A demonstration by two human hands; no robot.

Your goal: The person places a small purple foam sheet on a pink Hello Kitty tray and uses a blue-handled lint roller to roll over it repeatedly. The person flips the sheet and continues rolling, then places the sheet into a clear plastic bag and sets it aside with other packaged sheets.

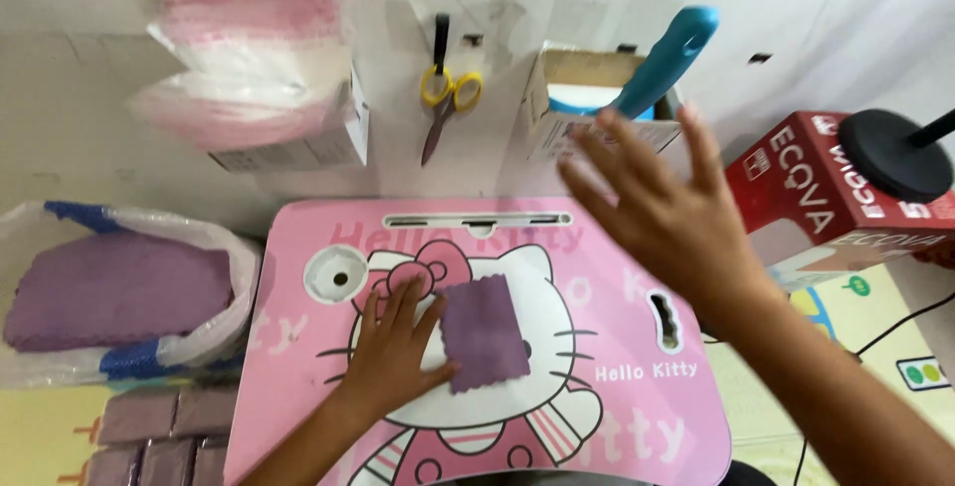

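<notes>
Pink surface (617,426) carries the purple cloth (483,334) near its middle. I keep my left hand (398,347) flat, fingers spread on the cloth's left edge — the right hand (662,212) hovers above, fingers apart, empty. Firm, even pressure should keep the cloth from sliding.

The right hand (668,209) is smeared by motion, its fingers soft-edged, and it hides part of the cardboard box (587,98) behind it. The stack of pink and white material (239,48) at the upper left is blurred too. The left hand (393,347) covers the left edge of the purple cloth (484,333). The pink table (617,416) and the purple blocks (159,441) are cut off by the bottom edge.
</notes>
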